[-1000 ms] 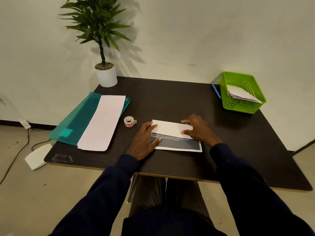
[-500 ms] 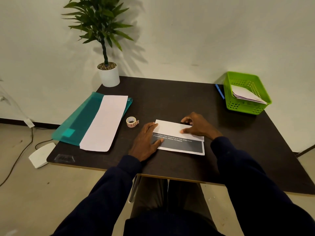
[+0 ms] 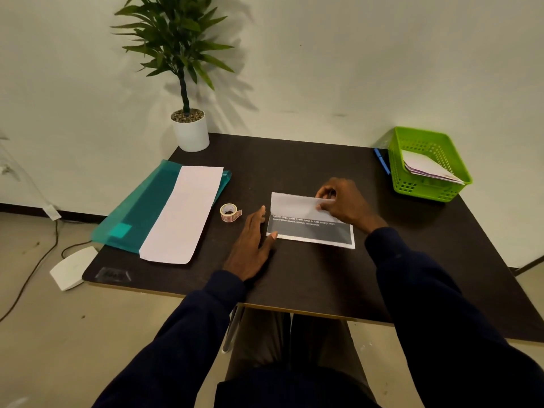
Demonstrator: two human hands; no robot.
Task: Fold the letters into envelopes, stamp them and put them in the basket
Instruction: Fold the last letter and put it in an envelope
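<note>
A partly folded letter [image 3: 306, 222] lies on the dark table [image 3: 294, 166] in front of me, its white upper flap folded down over a dark printed band. My right hand [image 3: 344, 201] pinches the flap near its right top edge. My left hand [image 3: 251, 245] rests flat beside the letter's left edge, thumb tip touching its lower left corner. A long white envelope [image 3: 182, 213] lies on a teal folder [image 3: 147, 207] at the left. A small roll of stamps [image 3: 229, 212] sits between envelope and letter. The green basket [image 3: 426, 189] at the far right holds several envelopes.
A potted plant [image 3: 190, 128] in a white pot stands at the table's far left corner. A blue pen [image 3: 382, 164] lies just left of the basket. A white device [image 3: 73, 267] and cables lie on the floor to the left.
My left hand has slid off the letter to its left edge. My right hand has shifted from pressing the flap flat to pinching its upper right part.
</note>
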